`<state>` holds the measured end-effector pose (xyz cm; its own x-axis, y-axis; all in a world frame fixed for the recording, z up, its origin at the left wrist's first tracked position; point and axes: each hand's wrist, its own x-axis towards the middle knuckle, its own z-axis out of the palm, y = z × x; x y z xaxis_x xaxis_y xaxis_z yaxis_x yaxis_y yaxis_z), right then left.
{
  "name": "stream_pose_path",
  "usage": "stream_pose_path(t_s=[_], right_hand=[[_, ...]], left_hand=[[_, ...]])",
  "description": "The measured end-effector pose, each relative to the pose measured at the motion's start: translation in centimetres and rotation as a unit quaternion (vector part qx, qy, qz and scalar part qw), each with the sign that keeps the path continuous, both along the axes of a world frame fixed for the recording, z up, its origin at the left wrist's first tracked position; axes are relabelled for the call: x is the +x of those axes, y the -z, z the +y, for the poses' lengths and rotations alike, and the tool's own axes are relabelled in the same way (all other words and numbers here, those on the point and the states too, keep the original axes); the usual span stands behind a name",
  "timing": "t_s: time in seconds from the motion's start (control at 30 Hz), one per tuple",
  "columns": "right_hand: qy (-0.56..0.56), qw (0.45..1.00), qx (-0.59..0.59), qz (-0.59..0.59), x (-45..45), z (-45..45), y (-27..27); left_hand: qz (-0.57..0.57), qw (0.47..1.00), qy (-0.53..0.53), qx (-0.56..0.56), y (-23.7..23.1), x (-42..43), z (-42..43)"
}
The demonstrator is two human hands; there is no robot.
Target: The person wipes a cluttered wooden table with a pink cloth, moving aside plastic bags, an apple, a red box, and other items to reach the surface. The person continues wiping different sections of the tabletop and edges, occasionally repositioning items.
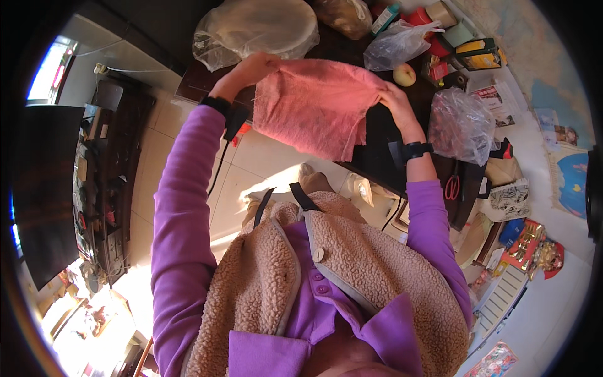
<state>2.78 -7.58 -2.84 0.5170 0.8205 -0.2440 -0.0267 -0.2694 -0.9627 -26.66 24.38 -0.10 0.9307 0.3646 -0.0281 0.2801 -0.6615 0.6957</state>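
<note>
A pink cloth (311, 108), like a towel, hangs stretched between my two hands above the near edge of a dark table (384, 134). My left hand (256, 68) grips its upper left corner, close to a round, pale thing wrapped in clear plastic (264, 28). At the upper right corner, my right hand (395, 101) pinches the cloth, which bunches into folds there. The lower edge of the cloth droops over the table edge and the tiled floor. Each wrist wears a black band.
A peach-like fruit (404, 75) and a plastic bag (398, 45) lie beyond my right hand. Farther right are a filled clear bag (460, 123) and red-handled scissors (452, 187). Several boxes and containers crowd the table's back. A dark cabinet (113, 165) stands left across the floor.
</note>
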Motion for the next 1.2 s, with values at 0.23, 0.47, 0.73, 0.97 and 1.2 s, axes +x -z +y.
stream_pose_path(t_s=[0.23, 0.47, 0.73, 0.97, 1.2], right_hand=[[-0.274, 0.936, 0.046, -0.216, -4.4, -7.1, 3.5], [-0.178, 0.902, -0.05, -0.39, -7.5, -4.9, 5.7], [-0.121, 0.831, -0.18, -0.513, -7.8, -1.9, 7.9], [-0.092, 0.98, -0.092, -0.151, -6.4, -2.2, 9.0], [0.015, 0.987, -0.053, -0.154, -7.4, -2.7, 11.0]], left_hand=[[0.098, 0.977, 0.043, 0.187, 4.0, -8.2, -7.2], [0.269, 0.962, -0.049, 0.001, 8.0, -13.6, -14.5], [0.096, 0.981, -0.158, 0.064, 9.9, -9.3, -15.6], [0.111, 0.967, -0.106, 0.205, 10.0, -2.4, -13.2], [0.255, 0.945, -0.056, 0.195, 9.4, -0.2, -11.3]])
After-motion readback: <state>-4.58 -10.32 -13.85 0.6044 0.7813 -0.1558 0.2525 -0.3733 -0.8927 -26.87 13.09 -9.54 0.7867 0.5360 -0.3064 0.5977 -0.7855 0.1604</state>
